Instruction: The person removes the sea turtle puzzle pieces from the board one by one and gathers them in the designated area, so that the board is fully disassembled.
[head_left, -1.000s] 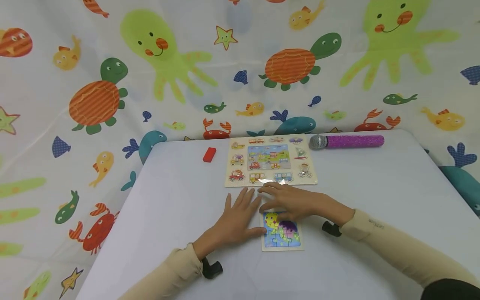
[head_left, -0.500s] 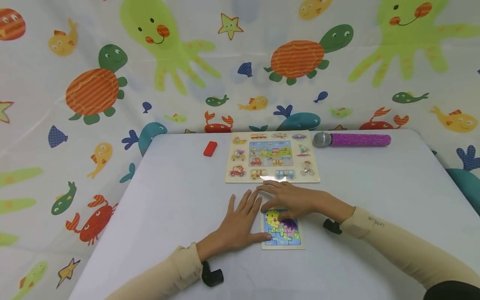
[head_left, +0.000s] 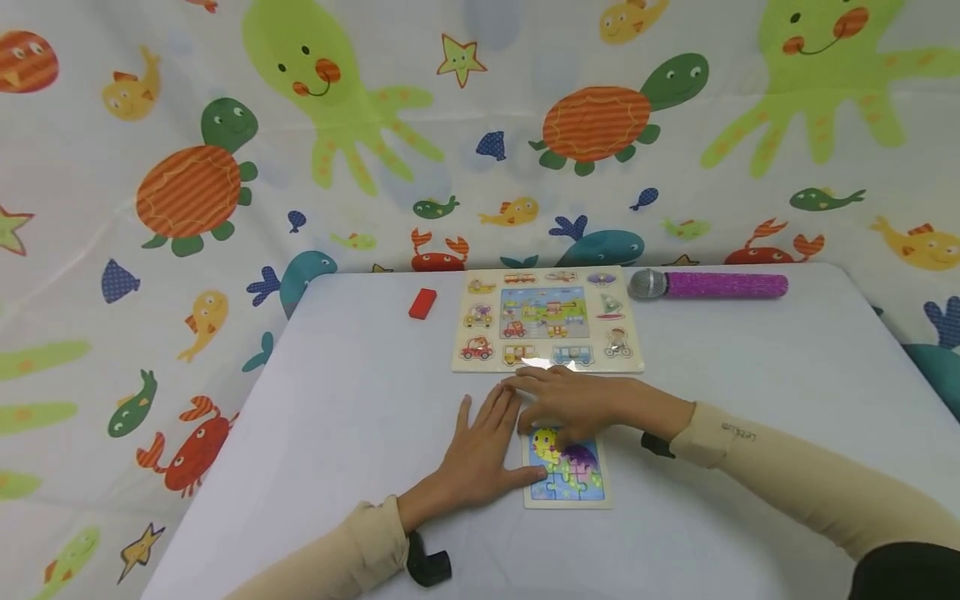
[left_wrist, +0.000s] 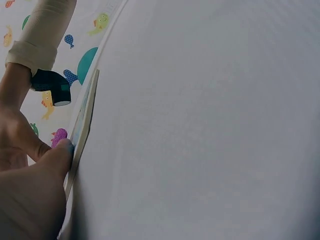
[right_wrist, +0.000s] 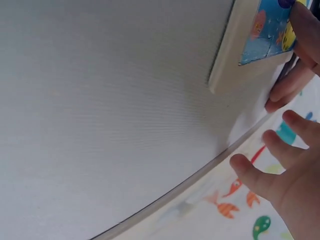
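A small jigsaw puzzle (head_left: pixel 573 492) in a pale wooden frame lies flat on the white table, its pieces making a yellow and purple sea-animal picture. My left hand (head_left: pixel 480 458) rests with fingers spread on the table left of it, the thumb touching the puzzle's left side. Above the puzzle's upper part is my right hand (head_left: pixel 573 404), hiding its top edge; thumb and index finger touch near the upper left corner. In the right wrist view, other fingers of my right hand (right_wrist: pixel 295 175) stick out past the puzzle frame (right_wrist: pixel 235 60).
Just behind the hands lies a larger wooden vehicle puzzle board (head_left: pixel 480 287). A red block (head_left: pixel 422 303) lies to its left, and a purple microphone (head_left: pixel 723 286) to its right. A curtain printed with sea animals (head_left: pixel 360 225) hangs behind the table.
The head view has tilted slightly. My right hand has shifted a little to the left over the puzzle; the left hand stays almost where it was.
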